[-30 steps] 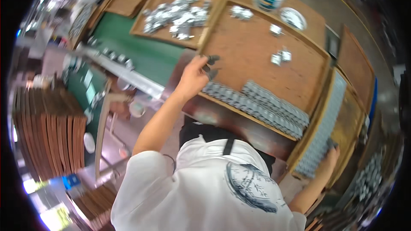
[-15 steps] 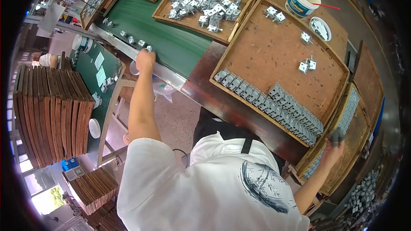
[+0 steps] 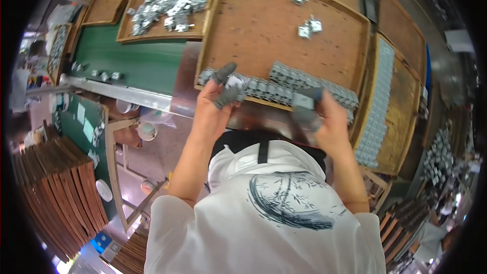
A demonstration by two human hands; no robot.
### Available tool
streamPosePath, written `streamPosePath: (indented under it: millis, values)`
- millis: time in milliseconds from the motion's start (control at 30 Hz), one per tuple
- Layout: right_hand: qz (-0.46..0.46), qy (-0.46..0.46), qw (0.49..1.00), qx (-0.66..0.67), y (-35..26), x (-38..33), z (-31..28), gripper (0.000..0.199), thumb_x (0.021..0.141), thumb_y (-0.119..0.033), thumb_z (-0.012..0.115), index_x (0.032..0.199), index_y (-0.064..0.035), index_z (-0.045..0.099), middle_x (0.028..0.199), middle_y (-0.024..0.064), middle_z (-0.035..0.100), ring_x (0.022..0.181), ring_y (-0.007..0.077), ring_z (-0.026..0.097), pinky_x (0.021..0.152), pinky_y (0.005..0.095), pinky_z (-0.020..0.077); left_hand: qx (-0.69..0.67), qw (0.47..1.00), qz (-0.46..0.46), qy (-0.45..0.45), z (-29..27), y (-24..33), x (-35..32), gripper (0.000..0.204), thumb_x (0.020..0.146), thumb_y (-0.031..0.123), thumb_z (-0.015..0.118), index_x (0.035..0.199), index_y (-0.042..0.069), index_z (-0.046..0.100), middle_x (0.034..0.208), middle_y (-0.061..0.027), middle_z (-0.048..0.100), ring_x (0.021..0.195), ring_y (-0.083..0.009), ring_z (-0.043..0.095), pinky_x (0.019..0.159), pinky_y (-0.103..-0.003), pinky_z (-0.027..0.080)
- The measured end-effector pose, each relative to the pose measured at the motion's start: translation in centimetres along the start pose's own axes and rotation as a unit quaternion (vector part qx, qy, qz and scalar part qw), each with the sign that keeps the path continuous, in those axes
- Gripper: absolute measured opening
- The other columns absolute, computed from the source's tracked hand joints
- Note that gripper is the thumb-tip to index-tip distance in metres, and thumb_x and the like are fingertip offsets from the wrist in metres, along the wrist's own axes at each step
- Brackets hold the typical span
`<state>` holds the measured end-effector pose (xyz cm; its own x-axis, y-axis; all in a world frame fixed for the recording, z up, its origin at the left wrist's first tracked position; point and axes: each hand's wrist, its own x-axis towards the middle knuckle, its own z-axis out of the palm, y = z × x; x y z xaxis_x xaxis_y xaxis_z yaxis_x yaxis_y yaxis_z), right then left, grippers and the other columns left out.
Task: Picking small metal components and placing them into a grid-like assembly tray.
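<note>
My left hand (image 3: 210, 109), with grey coverings on its fingertips, is closed on a small silver metal part (image 3: 236, 82) above the tray's near left corner. My right hand (image 3: 332, 122), its fingertips covered too, pinches a flat grey metal piece (image 3: 303, 102), partly hidden and blurred. Both hands are over the near edge of a wooden tray (image 3: 284, 35). Under and between them runs a row of grey metal parts (image 3: 269, 90) along that edge, with a shorter row (image 3: 299, 77) behind it. Several loose silver parts (image 3: 309, 27) lie farther back in the tray.
A second wooden tray (image 3: 124, 34) at the far left holds a heap of silver parts (image 3: 172, 7). A few parts (image 3: 105, 76) lie on the green belt (image 3: 137, 58). To the right stands a tray (image 3: 406, 101) with rows of parts (image 3: 378, 106). Stacked boards (image 3: 61, 193) rise at lower left.
My left hand has come from the belt to the tray's near edge with a metal part. My right hand has moved left from the right-hand tray. The view has swung right.
</note>
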<state>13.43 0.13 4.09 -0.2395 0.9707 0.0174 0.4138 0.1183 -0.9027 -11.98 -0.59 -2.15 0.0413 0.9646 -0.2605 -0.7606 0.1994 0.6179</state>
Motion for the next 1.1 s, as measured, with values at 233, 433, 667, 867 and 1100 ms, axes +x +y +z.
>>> streamPosePath:
  millis: [233,433,667,867,1100]
  values:
    - [-0.111,0.029,0.981,-0.157,-0.7,-1.0,-1.4,0.029,0.076,-0.012,0.074,0.097,0.0017,0.061,0.088,0.016,0.061,0.078,0.0335,0.061,0.065,0.0365,0.05,0.148,0.982,0.001,-0.114,5.8,-2.6,-0.6,0.041,0.081,-0.002,0.071,0.12,0.001,0.061,0.11,-0.0046,0.063,0.098,-0.0135,0.06,0.087,-0.028,0.049]
    - [-0.131,0.04,0.978,-0.154,-0.3,-2.2,-2.0,0.027,0.071,-0.008,0.074,0.09,0.0021,0.058,0.086,0.0142,0.055,0.075,0.0339,0.059,0.063,0.038,0.0486,0.245,0.958,0.014,-0.147,7.9,-2.9,-1.5,0.036,0.08,0.002,0.073,0.115,0.001,0.065,0.103,-0.0018,0.06,0.095,-0.0138,0.061,0.082,-0.026,0.052]
    - [-0.215,0.086,0.934,-0.271,2.1,-1.8,-0.4,0.026,0.065,-0.002,0.074,0.086,0.0015,0.058,0.086,0.0155,0.056,0.078,0.0346,0.059,0.064,0.0407,0.0495,0.361,0.922,0.063,-0.127,8.2,-5.5,-2.4,0.047,0.08,-0.013,0.06,0.125,-0.002,0.056,0.115,-0.0079,0.051,0.1,-0.0168,0.058,0.083,-0.028,0.05]
    - [-0.147,0.1,0.958,-0.224,2.8,-2.5,1.1,0.024,0.069,-0.005,0.073,0.085,0.002,0.058,0.085,0.0171,0.056,0.078,0.0368,0.058,0.068,0.043,0.0499,0.663,0.675,0.295,-0.13,8.0,-6.5,-1.7,0.066,0.065,-0.003,0.068,0.128,0.0,0.052,0.111,-0.0162,0.051,0.087,-0.0369,0.056,0.078,-0.039,0.049]
    - [-0.004,-0.055,0.997,0.047,3.7,-2.3,-0.6,0.039,0.077,-0.031,0.076,0.091,0.0019,0.059,0.083,0.0116,0.058,0.071,0.0227,0.057,0.065,0.0364,0.0467,0.563,0.735,0.309,-0.217,8.1,-6.8,-0.6,0.069,0.059,0.007,0.073,0.126,-0.001,0.056,0.117,-0.0198,0.061,0.1,-0.0375,0.06,0.087,-0.041,0.05]
